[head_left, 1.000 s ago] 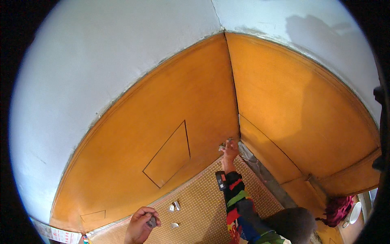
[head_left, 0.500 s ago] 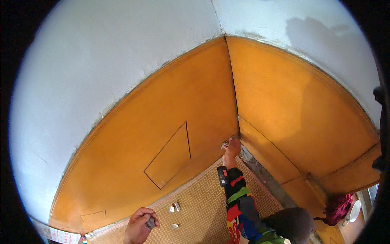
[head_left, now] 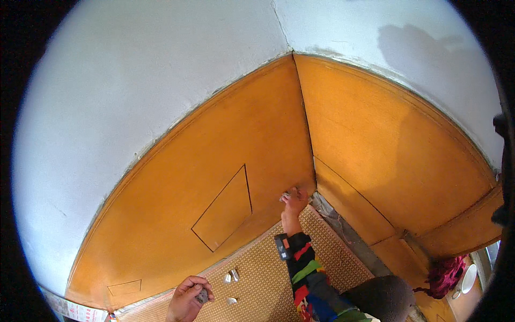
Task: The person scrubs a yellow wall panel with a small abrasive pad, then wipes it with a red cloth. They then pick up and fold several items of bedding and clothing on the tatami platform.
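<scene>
No text is legible: a white printed sheet (head_left: 86,313), left of the left hand (head_left: 190,299), bears reddish print too small to read.

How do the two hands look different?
The left hand, low over the woven mat, holds a dark grey lump; the right hand, up by the orange wall, holds something paler. The left wrist looks bare; the right wrist wears a black gadget and colourful sleeve. Both grip something small.

A bluish-white wall (head_left: 129,80) is rising above a smooth orange left panel (head_left: 177,193) and an orange right panel (head_left: 359,123), which are meeting at a dark upright seam (head_left: 304,107). A tan woven mat (head_left: 263,284) is spreading along the left panel's bottom edge. A soft shadow (head_left: 432,155) is darkening the right panel.
</scene>
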A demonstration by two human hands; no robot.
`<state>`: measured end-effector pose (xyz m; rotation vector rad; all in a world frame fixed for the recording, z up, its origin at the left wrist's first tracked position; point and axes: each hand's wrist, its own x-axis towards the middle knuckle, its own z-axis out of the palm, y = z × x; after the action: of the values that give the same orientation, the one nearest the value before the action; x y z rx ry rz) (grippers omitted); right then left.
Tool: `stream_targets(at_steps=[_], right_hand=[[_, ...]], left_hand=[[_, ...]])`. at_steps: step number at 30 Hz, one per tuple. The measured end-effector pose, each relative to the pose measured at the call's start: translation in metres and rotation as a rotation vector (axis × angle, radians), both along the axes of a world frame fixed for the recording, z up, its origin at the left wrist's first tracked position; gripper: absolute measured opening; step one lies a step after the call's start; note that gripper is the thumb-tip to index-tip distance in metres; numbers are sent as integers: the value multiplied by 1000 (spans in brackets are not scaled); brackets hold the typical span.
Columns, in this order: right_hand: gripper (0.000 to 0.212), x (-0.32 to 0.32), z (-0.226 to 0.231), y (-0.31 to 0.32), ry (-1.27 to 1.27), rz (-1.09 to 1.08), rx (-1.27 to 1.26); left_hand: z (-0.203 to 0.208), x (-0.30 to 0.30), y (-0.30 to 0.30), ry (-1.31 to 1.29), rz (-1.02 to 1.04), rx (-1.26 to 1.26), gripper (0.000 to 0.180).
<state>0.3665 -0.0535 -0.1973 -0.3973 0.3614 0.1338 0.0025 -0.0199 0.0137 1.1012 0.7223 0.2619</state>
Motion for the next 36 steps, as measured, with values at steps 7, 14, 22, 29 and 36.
stream_targets(at_steps=[7,14,22,29,36], right_hand=[[10,-14,53,13,-353,-101,-387],[14,-24,34,6,-237,-56,-417],[19,-58,-35,23,-79,98,-202],[17,-74,-37,49,-507,-62,-604],[14,-87,-32,30,-263,180,-488]], left_hand=[[-2,2,9,-1,21,-25,15],[-5,-2,3,7,-17,-30,15],[-2,5,3,8,-29,-22,16],[-6,7,5,5,-46,-6,16],[-8,-1,14,-13,-14,-38,16]])
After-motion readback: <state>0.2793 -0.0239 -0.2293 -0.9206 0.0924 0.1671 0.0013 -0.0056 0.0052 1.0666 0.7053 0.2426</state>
